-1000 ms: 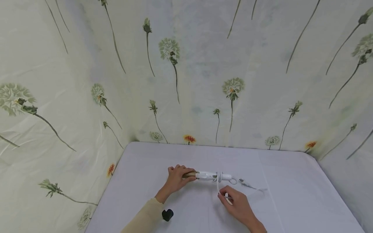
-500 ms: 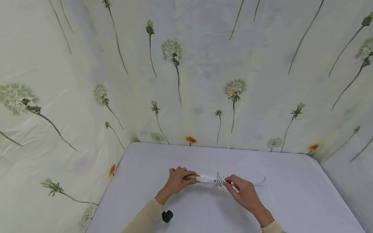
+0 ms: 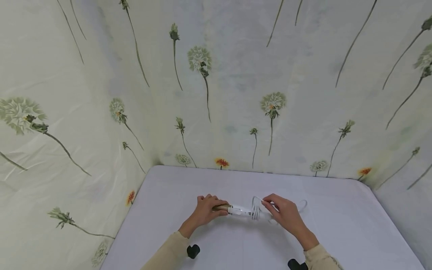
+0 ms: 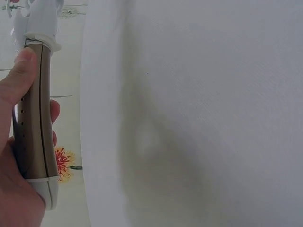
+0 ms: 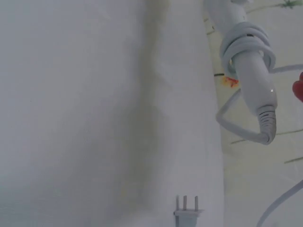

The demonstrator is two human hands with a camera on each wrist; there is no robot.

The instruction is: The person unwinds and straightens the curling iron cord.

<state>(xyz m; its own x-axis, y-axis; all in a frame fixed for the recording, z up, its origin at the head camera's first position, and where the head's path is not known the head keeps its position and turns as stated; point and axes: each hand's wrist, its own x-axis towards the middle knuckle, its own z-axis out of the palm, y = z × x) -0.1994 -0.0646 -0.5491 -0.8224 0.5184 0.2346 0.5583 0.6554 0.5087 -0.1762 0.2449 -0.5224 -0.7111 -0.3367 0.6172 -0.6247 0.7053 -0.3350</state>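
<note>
A white hair straightener with a gold-brown barrel is held level just above the bed-like white surface. My left hand grips it by the barrel, thumb along one side and fingertips showing on the other. White cord is wound in several turns around its handle. Between thumb and fingers, my right hand pinches the cord's free length, raised slightly above the handle. In the right wrist view, only a fingertip of that hand shows. The plug hangs at that view's bottom edge.
The white-covered surface has rounded far corners. Behind and to the left stands a dandelion-print fabric wall. A small black object is beside the left sleeve, and another black object beside the right sleeve.
My right hand has carried the cord from below the handle up to its far side, and the coil has grown thicker. My left hand has kept its grip on the barrel.
</note>
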